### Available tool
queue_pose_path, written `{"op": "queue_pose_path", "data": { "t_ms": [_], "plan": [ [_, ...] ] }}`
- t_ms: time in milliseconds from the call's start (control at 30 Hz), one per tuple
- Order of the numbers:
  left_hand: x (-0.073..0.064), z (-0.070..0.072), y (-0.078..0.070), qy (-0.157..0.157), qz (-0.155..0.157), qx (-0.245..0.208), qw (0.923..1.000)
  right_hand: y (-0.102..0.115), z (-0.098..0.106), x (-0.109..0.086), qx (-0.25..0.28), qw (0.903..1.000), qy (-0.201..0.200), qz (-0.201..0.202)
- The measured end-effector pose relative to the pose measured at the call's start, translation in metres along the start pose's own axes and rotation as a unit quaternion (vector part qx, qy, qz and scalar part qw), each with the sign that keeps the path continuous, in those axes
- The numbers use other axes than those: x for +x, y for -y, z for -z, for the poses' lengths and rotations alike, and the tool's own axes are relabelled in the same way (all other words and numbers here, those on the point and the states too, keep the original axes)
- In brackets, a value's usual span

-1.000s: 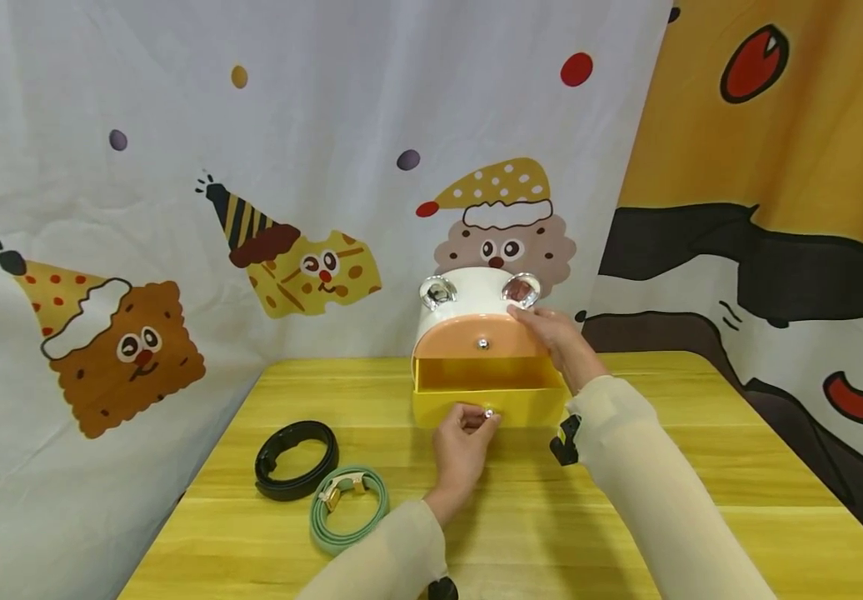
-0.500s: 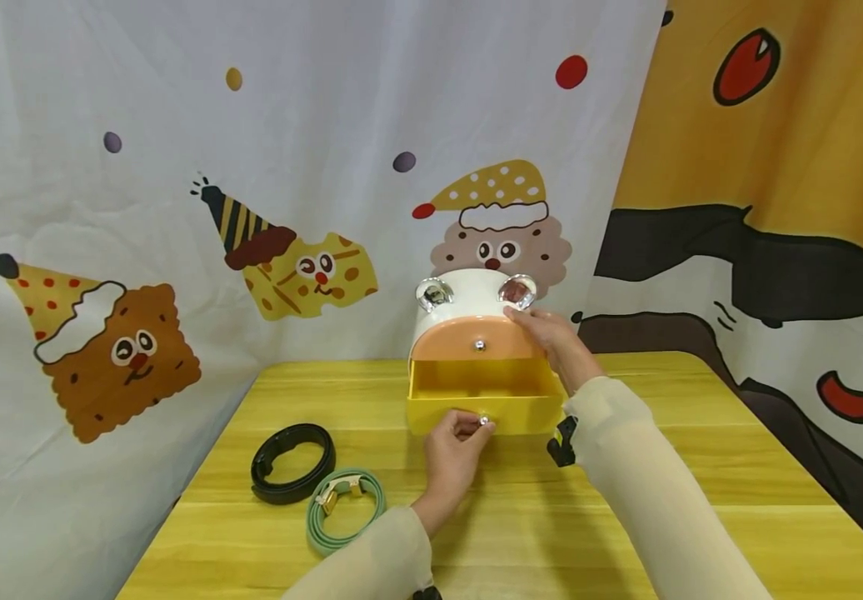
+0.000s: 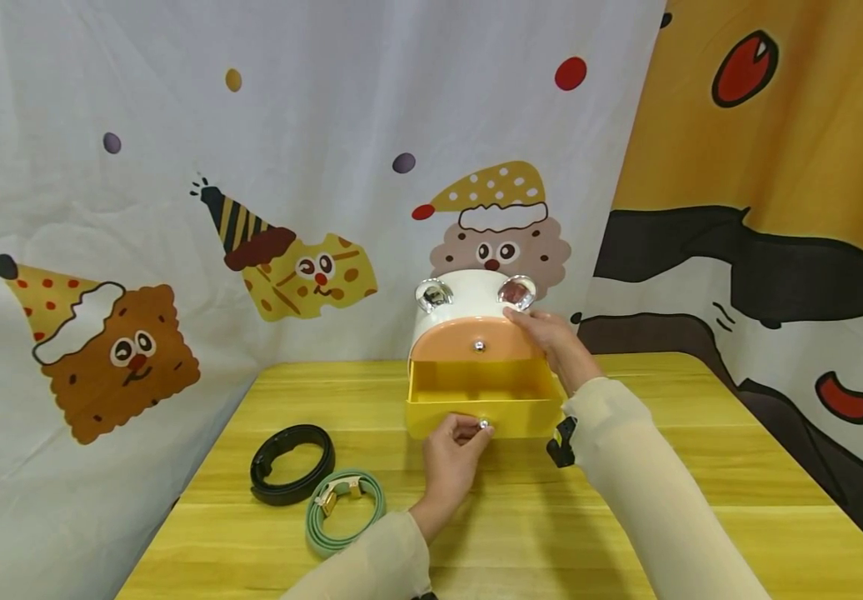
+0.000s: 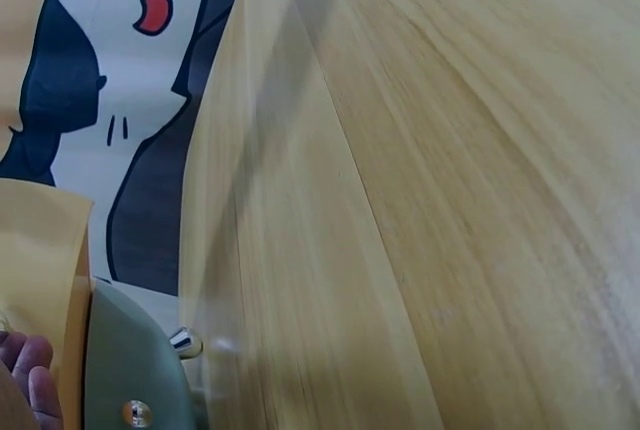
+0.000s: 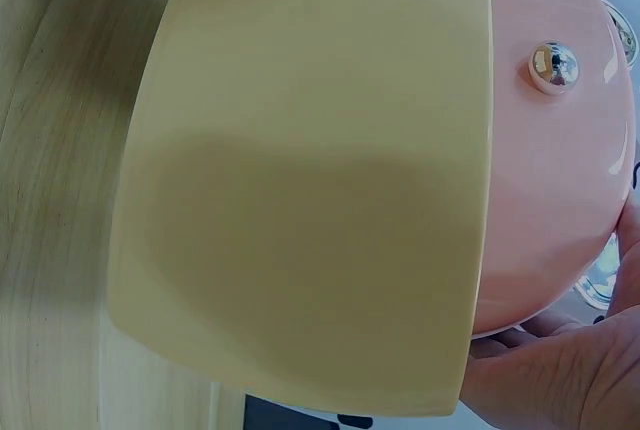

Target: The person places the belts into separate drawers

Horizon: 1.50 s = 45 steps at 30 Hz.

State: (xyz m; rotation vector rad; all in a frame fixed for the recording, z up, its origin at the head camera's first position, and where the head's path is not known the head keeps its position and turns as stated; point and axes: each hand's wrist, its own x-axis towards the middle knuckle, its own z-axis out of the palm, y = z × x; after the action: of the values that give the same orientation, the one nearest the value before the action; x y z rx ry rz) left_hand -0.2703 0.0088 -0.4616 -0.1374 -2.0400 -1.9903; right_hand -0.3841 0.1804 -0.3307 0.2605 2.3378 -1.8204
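A small white drawer box (image 3: 472, 292) with two shiny silver ears stands at the back of the table. Its orange upper drawer (image 3: 442, 340) is closed, while the yellow lower drawer (image 3: 427, 418) sticks out toward me and nothing shows inside it. My left hand (image 3: 450, 462) pinches the lower drawer's silver knob (image 3: 484, 424) between thumb and fingers. My right hand (image 3: 557, 343) grips the box's right side, thumb on the top near the right ear. In the right wrist view, the drawer front (image 5: 320, 100) covers much of the scene, with the right hand (image 5: 560, 375) behind it.
On the wooden table (image 3: 626, 533), left of the box, lie a coiled black belt (image 3: 281, 493) and a coiled green belt (image 3: 317, 525) with a gold buckle, close together. A cartoon-printed curtain (image 3: 311, 100) hangs right behind the table.
The left hand has drawn the yellow drawer farther out toward me, so more of its inside shows. The right hand keeps its grip on the box. The belts stay put.
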Motion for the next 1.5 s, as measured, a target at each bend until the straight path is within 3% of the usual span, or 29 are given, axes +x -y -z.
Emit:
{"op": "queue_pose_path", "data": {
  "t_ms": [633, 1067, 1500],
  "plan": [
    [-0.007, 0.000, -0.002, 0.006, -0.009, -0.004, 0.9999, -0.001, 0.003, 0.001, 0.002, 0.9999, -0.011, -0.006],
    [-0.011, 0.003, -0.006, 0.028, 0.011, -0.002, 0.9995, 0.000, 0.003, -0.003, 0.012, 0.9998, -0.010, -0.009],
    [-0.012, 0.008, -0.004, 0.034, 0.005, 0.005, 0.9994, -0.001, 0.000, 0.000, 0.012, 0.9998, -0.010, -0.013]
  ]
}}
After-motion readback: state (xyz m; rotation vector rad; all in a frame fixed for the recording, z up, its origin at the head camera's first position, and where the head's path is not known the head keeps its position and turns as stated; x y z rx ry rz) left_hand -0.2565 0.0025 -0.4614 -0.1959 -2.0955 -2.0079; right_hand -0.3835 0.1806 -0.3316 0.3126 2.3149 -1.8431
